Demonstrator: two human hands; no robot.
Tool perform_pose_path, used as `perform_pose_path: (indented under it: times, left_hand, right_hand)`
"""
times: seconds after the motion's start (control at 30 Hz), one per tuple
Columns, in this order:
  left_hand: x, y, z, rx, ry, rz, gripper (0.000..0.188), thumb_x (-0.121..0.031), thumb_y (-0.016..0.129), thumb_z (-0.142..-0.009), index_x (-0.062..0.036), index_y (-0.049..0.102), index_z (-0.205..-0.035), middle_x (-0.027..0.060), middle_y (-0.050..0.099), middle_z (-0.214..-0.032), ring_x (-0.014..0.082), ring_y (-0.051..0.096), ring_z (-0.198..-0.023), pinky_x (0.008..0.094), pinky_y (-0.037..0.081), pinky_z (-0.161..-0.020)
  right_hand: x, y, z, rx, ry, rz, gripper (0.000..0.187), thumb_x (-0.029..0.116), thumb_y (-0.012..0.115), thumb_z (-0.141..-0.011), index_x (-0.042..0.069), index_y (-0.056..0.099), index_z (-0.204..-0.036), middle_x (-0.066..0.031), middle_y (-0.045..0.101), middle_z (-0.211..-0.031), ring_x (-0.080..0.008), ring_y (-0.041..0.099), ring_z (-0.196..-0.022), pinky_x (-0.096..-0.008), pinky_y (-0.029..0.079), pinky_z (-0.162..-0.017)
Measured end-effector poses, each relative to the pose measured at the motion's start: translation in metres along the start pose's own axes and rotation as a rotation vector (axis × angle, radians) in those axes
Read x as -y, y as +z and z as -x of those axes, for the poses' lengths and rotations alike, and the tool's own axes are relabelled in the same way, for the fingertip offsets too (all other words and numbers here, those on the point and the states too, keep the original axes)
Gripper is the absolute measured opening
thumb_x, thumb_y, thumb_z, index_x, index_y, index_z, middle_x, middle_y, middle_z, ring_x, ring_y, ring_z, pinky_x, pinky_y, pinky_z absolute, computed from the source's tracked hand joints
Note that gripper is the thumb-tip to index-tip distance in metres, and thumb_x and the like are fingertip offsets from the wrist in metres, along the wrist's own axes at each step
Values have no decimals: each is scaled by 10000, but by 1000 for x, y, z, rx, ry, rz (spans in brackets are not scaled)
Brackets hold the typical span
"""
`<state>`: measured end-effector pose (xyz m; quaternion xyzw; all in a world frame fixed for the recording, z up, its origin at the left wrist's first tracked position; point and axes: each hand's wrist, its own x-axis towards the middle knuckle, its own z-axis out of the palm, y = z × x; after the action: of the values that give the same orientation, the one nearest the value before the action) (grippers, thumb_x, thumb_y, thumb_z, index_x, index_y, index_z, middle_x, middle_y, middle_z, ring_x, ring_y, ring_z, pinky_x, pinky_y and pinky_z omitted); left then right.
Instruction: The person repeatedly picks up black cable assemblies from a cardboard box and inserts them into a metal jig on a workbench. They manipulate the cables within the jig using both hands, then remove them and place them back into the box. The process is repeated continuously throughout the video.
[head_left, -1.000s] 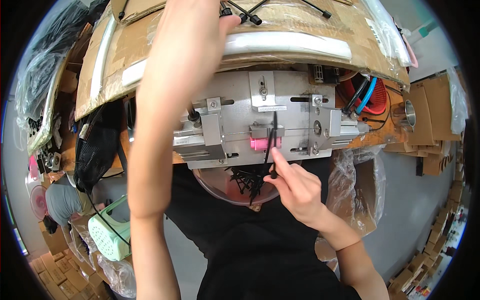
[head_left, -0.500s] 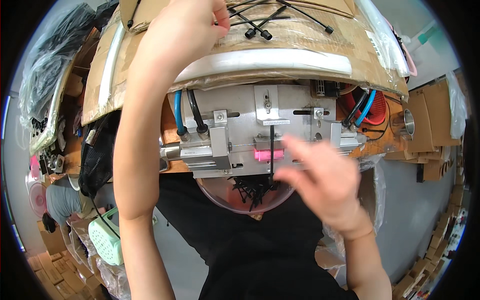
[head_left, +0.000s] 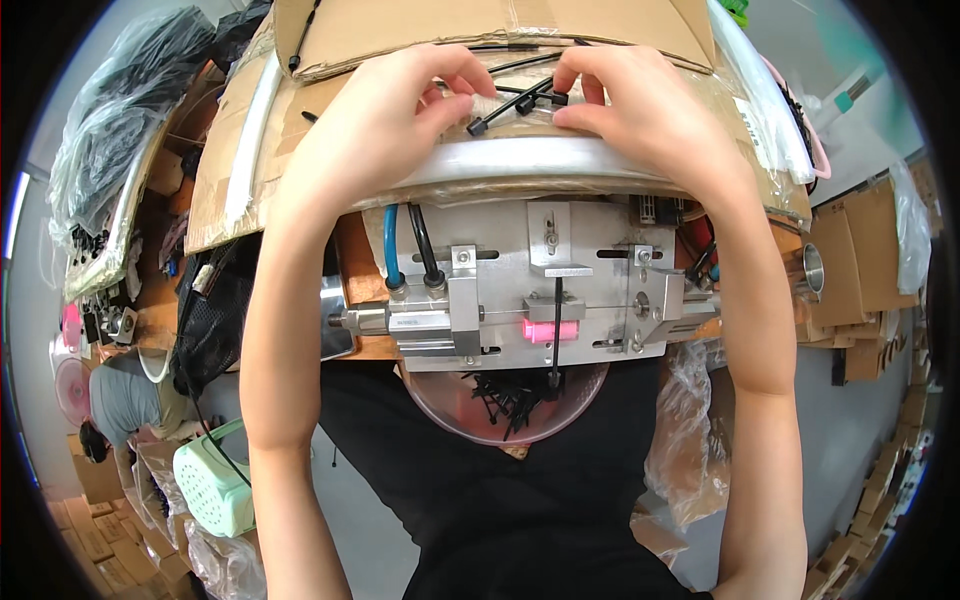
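Note:
Several thin black rods with thicker black end caps point(head_left: 500, 112) lie crossed on the cardboard box at the far side. My left hand point(head_left: 405, 105) is over their left side, its fingers bent and thumb apart from the index finger. From the right, my right hand point(head_left: 640, 105) reaches in, thumb and fingers apart around a rod's capped end, with no clear grip. Nearer me is a metal clamping fixture point(head_left: 500, 225). One black rod point(head_left: 558, 325) sits across it, in front of a pink block point(head_left: 540, 330), its lower end over the bowl.
A translucent pink bowl point(head_left: 590, 405) with several black pieces is below the fixture's front edge. Blue and black air hoses point(head_left: 390, 245) join the fixture. A mint-green basket point(head_left: 213, 487) and a bent-over person point(head_left: 135, 400) are at left. Cardboard boxes point(head_left: 865, 235) stand at right.
My right hand has moved from beside the fixture up to the rods on the cardboard. My left hand stays over the box, a little lower in the picture. The rod in the fixture stays there.

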<state>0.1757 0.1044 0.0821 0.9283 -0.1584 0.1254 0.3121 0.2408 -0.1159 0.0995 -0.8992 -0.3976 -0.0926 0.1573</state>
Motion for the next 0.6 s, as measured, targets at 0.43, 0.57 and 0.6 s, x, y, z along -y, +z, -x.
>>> perform_pose_path:
  times: [0.43,0.57,0.6]
  left_hand:
    - [-10,-19,14,228,-100,61,161,-10,706,-814,3,659,-967,17,624,-892,102,543,-763,249,495,-761]
    - [-31,-6,37,-43,60,-10,216,36,698,-748,-7,668,-957,49,598,-855,149,540,-756,287,473,-749]
    - [-38,2,48,-155,111,-70,315,67,702,-717,-30,675,-1016,51,601,-867,152,538,-769,289,464,-735]
  right_hand:
    - [-41,-11,-4,-442,-270,551,161,65,647,-859,15,625,-1010,-101,649,-859,-265,616,-804,-327,469,-706]
    - [-56,-30,27,-529,-174,322,150,83,603,-914,9,628,-1042,-86,626,-816,-153,591,-747,-282,457,-646]
    - [-59,-36,36,-531,-118,192,155,83,600,-919,16,628,-1056,-78,622,-819,-145,589,-749,-278,456,-646]
